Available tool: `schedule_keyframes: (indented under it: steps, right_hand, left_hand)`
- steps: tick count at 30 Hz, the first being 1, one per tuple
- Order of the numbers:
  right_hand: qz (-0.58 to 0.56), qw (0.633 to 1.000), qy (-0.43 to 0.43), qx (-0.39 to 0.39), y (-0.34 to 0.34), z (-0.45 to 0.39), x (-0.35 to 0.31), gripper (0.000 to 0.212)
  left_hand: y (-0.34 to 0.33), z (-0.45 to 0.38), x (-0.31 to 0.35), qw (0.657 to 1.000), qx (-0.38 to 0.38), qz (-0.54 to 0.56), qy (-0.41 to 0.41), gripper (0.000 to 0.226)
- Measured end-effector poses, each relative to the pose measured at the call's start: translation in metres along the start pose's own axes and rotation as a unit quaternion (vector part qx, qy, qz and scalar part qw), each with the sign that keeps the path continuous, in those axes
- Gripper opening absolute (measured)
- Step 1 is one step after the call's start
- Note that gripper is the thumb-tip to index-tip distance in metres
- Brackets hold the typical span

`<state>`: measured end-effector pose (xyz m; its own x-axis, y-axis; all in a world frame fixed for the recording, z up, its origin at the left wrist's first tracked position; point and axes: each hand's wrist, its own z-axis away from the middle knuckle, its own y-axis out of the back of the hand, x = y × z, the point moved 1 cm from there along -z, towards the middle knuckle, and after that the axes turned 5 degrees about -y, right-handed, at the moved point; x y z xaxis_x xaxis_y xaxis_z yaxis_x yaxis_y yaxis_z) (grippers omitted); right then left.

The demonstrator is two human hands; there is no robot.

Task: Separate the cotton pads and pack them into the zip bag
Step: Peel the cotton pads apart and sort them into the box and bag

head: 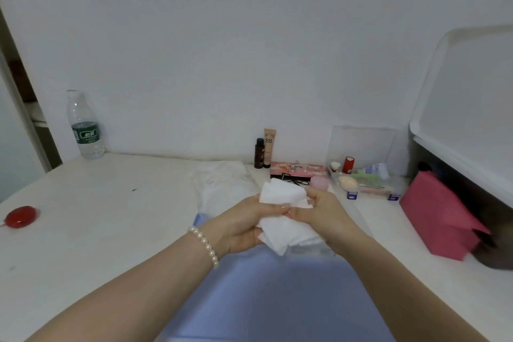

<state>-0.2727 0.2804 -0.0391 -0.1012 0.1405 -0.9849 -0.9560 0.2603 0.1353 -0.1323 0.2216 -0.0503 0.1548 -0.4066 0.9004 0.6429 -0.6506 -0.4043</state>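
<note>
Lilac-blue smooth sheet (266, 294) nearest on white table (97, 216), left hand (244, 226) with pearl bracelet (204, 246) and right hand (319, 209) both gripping stack of white square cotton pads (283, 211) above it, crumpled clear zip bag (222, 183) just behind.

Head view, down over table (111, 203)

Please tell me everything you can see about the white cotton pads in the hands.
The white cotton pads are a soft, thin, roughly square bunch, overlapping and splayed at angles. Both hands hold them above the white table: the left hand grips the left side, the right hand pinches the right edge.
</note>
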Motion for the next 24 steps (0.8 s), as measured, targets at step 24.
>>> schedule_keyframes:
  steps: [24]
  right_hand:
    - [-0.245,0.956,0.079,0.143,0.019,-0.042,-0.001,0.016]
  left_hand:
    - [-0.017,-0.068,-0.009,0.954,0.117,0.204,-0.187,0.026]
